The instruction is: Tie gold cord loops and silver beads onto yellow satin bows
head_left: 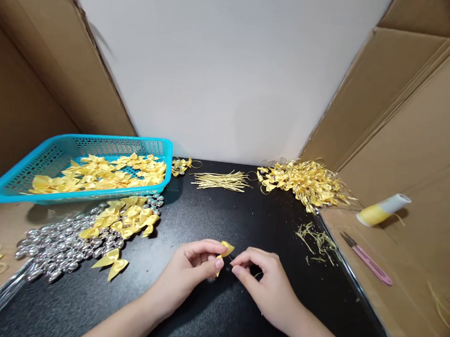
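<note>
On black tabletop [215, 208]: left hand [188, 270] pinching yellow bow [225, 251], right hand [267, 283] pinching thin thread [231, 261]; tying step, steady threading needed.

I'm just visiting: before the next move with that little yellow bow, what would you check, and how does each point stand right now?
1. Yellow bow pinched in the left hand: ok.
2. Right hand fingertips meeting the bow: ok.
3. Gold thread in the right hand: cannot tell, too fine.
4. Cut gold threads lying within view on the black table: ok.
5. Spare bows in the blue basket: ok.
6. Pink snips lying apart from both hands: ok.
</note>
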Demonstrator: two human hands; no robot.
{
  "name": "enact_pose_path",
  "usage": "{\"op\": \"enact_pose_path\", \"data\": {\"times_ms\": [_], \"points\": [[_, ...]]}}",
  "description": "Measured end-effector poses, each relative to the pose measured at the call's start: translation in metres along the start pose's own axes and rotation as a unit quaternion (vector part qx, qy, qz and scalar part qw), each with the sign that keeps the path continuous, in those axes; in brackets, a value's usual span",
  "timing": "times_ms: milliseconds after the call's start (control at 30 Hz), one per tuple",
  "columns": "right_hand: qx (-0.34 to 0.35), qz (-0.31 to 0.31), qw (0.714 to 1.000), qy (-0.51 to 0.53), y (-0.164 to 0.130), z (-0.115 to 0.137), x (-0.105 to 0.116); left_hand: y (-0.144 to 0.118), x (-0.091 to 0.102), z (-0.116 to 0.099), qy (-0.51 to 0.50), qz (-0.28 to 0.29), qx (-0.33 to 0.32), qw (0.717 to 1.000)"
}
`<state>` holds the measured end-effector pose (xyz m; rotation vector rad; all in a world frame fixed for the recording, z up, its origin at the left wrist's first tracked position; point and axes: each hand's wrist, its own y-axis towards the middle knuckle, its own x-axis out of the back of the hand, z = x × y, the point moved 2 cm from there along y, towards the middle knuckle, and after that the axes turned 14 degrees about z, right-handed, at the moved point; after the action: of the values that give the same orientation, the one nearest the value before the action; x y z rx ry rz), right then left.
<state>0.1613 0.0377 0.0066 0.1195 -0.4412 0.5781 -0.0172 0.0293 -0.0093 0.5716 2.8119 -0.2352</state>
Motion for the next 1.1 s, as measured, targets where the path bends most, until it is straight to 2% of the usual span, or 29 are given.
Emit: {"op": "enact_pose_path", "data": {"times_ms": [267, 500, 900, 1100], "points": [[0.009, 0.009, 1.000, -0.025, -0.0019, 0.0035, -0.0005, -0.0016, -0.0038, 0.0005, -0.057, 0.052, 0.004, 0.997], [0.005, 0.014, 1.000, -0.024, -0.0010, 0.0025, -0.0010, -0.0033, -0.0042, -0.0003, -0.068, 0.054, 0.020, 0.996], [0.005, 0.018, 0.999, -0.033, -0.0018, 0.0011, -0.0009, -0.0013, -0.0003, -0.0048, -0.088, -0.024, 0.043, 0.995], [0.012, 0.011, 1.000, -0.027, -0.0011, 0.0001, -0.0010, -0.0003, -0.0003, -0.0061, -0.108, -0.019, 0.047, 0.993]]}}
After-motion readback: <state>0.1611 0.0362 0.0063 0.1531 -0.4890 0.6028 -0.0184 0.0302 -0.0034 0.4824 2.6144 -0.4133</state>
